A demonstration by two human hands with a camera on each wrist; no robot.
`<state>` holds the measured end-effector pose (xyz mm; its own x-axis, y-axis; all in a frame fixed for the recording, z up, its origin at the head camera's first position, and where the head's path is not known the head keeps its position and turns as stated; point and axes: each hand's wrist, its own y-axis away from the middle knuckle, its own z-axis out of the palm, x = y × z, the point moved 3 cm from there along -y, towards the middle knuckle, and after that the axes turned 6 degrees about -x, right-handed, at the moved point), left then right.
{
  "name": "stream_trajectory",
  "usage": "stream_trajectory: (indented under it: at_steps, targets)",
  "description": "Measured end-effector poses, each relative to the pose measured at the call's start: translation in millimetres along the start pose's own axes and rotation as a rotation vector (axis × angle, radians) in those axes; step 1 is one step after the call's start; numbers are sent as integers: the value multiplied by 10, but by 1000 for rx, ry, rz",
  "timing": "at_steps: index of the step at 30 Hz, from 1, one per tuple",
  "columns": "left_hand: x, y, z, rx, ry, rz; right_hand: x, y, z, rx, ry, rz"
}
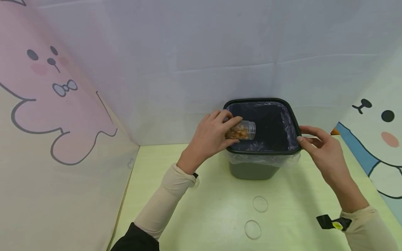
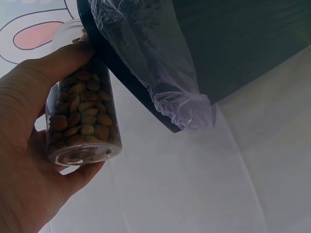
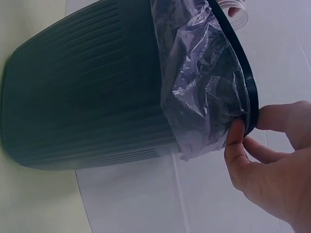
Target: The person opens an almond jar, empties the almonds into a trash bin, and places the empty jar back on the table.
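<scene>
My left hand (image 1: pixel 211 134) grips a clear plastic jar (image 2: pixel 85 109) part-filled with small brown nut-like pieces (image 2: pixel 87 119). In the head view the jar lies on its side over the bin's left rim, its threaded, lidless mouth pointing right into the opening. A dark grey-green trash bin (image 3: pixel 87 92) stands on the table, lined with a thin translucent bag (image 3: pixel 199 82) folded over the outside. At the bin's right side, my right hand (image 1: pixel 326 150) pinches the black rim (image 3: pixel 250 92) between thumb and fingers. Seen from the right wrist, the fingertips press beside the bag's edge.
Two thin pale rings lie on the yellow-green table (image 1: pixel 213 209) in front of the bin, a far ring (image 1: pixel 253 204) and a near ring (image 1: pixel 245 229). White cloth (image 1: pixel 188 69) hangs behind, and printed cartoon panels (image 1: pixel 81 115) close off both sides.
</scene>
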<state>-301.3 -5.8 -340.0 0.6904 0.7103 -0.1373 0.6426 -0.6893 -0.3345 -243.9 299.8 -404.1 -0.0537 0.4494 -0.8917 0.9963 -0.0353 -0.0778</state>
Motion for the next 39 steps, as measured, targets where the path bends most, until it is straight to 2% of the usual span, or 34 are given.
stream_trajectory:
  at_steps: [13, 17, 21, 26, 34, 39]
  targets:
    - [-26, -55, 66, -14, -15, 4, -2, -62, -18, -42, -69, 22]
    - [-26, -78, 78, -12, -26, 10, -29, -77, -38, -28, 22, 27]
    - [-33, -101, 91, -3, -30, 15, -90, -105, -27, 30, 127, 11]
    - [-39, -124, 93, -2, -29, 18, -110, -176, -35, 27, 174, 5]
    - [-32, -144, 95, -1, -42, 25, -78, -266, -70, -41, 163, 77]
    - [-15, -146, 82, 1, -38, 37, -73, -279, -73, -60, 142, 75]
